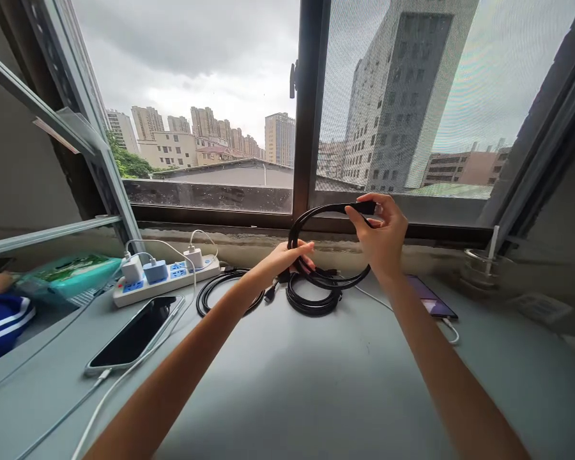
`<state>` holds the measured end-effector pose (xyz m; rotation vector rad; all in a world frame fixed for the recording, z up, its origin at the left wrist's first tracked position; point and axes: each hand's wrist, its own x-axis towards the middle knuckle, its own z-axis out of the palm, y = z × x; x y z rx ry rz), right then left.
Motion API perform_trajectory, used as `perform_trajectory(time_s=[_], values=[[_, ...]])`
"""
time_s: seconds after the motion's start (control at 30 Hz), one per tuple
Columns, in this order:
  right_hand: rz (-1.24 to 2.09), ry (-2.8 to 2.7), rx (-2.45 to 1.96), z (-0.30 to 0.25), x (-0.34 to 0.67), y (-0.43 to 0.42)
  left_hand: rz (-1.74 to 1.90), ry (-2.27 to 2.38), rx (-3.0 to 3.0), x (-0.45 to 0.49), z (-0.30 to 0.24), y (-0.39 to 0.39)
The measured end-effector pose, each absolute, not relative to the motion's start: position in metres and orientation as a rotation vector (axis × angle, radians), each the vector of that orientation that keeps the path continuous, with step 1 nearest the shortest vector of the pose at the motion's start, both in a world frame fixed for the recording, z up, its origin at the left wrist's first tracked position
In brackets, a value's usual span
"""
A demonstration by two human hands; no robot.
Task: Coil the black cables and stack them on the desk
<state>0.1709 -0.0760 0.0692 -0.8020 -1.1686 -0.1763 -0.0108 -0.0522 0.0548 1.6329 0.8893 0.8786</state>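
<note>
A black cable (pixel 299 225) is held up in a loose coil above the table, in front of the window. My left hand (pixel 294 255) is closed around the left side of this coil. At the upper right of the loop, my right hand (pixel 382 233) pinches the cable near a dark plug end, which the fingers partly cover. Just below the held coil, a second coiled black cable (pixel 311 306) lies on the table. Another black cable coil (pixel 206 297) lies behind my left forearm, and a black connector (pixel 269 294) rests between the two coils.
A white power strip (pixel 158 290) with chargers stands back left. One phone (pixel 134 335) lies charging at left, another device (pixel 431 297) at right. A glass cup (pixel 483 268) stands at the far right. A teal package (pixel 71 278) and another person's blue sleeve (pixel 2 326) are at left.
</note>
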Motion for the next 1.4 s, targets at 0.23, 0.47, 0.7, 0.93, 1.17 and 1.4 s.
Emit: perform_trajectory(time_s=[0.23, 0.47, 0.7, 0.93, 1.17, 1.4], values=[[0.125, -1.378, -1.149, 0.043, 0.189, -0.047, 1.009, 1.087, 1.529, -0.010, 0.032, -0.032], [0.416, -1.508, -1.445, 0.007, 0.209, -0.022, 0.881, 1.177, 1.497, -0.014, 0.014, -0.016], [0.833, -1.507, -1.593, -0.029, 0.225, -0.010, 0.678, 1.289, 1.565, -0.005, -0.008, -0.016], [0.902, -1.546, -1.604, -0.056, 0.222, 0.001, 0.679, 1.391, 1.665, -0.008, -0.027, -0.005], [0.733, -1.651, -1.476, -0.071, 0.210, 0.011, 0.775, 1.562, 1.900, -0.015, -0.030, 0.005], [0.490, -1.679, -1.373, -0.085, 0.208, 0.016, 0.685, 1.754, 2.183, -0.014, -0.039, 0.001]])
